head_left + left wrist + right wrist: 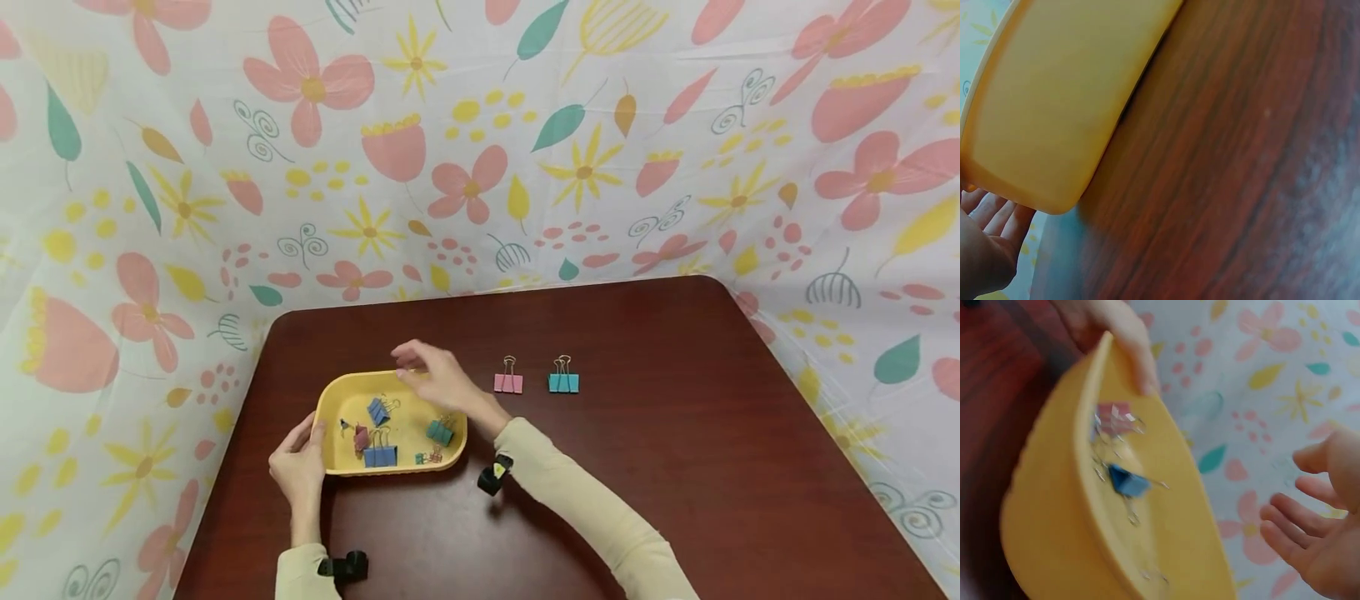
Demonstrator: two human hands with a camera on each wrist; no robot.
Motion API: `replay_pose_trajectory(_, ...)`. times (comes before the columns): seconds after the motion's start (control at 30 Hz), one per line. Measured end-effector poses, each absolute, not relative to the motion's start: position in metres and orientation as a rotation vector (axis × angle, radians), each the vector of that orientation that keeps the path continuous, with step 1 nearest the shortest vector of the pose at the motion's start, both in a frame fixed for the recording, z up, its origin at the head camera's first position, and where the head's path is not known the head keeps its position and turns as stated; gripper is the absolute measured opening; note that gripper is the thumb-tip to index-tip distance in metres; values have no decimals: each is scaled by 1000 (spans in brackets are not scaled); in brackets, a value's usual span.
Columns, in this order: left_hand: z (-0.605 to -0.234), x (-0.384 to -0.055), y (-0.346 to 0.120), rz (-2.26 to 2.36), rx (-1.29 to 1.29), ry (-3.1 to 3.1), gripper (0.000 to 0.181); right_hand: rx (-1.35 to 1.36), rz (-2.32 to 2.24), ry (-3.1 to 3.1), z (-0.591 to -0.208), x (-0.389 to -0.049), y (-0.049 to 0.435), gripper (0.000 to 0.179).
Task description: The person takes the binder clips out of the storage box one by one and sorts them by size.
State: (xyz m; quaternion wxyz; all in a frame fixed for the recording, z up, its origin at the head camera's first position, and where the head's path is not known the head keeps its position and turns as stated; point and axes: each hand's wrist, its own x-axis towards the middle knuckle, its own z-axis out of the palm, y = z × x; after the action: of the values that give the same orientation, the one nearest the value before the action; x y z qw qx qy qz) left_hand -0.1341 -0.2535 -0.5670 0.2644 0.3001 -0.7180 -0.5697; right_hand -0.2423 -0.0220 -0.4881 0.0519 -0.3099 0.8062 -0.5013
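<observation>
My left hand (298,468) grips the left end of a yellow plastic basket (411,412), its thumb over the rim. Over the basket's far right rim hovers my right hand (442,379); in the right wrist view its fingers are spread loosely and hold nothing. Inside the basket lie a large blue binder clip (381,456), another blue binder clip (378,411), a teal binder clip (440,432), a dark pink binder clip (362,438) and several small ones. A pink binder clip (508,383) and a teal binder clip (564,382) stand apart on the table, right of the basket.
The dark brown table (675,467) has rounded far corners. A flower-patterned cloth (480,242) hangs behind it and along both sides.
</observation>
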Motion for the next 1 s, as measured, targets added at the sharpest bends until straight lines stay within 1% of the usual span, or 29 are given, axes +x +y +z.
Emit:
replay_pose_trajectory(0.07,-568,-133,-253,-1542,812,-1938,26,-972,-1436,2393,-494,-236,-33,28)
replay_pose_trajectory(0.3,-571,-134,-253,-1556,801,-1943,27,-1095,-1152,2313,-524,-212,-55,35)
replay_pose_trajectory(0.4,-571,-135,-254,-1555,796,-1938,26,-1148,-1028,2322,-534,-207,-59,30)
replay_pose_trajectory(0.5,-569,-137,-255,-1547,791,-1931,24,-1187,-973,2337,-540,-203,-59,21)
replay_pose_trajectory(0.6,-569,-137,-255,-1541,787,-1928,25,-1182,-999,2367,-543,-202,-59,11)
replay_pose_trajectory(0.67,-569,-137,-255,-1538,786,-1926,25,-1151,-1036,2384,-542,-203,-58,8)
replay_pose_trajectory(0.87,-571,-138,-256,-1542,789,-1916,26,-1029,-1215,2350,-534,-214,-51,11)
replay_pose_trajectory(1.0,-571,-138,-256,-1553,806,-1916,27,-1002,-1280,2369,-524,-225,-43,14)
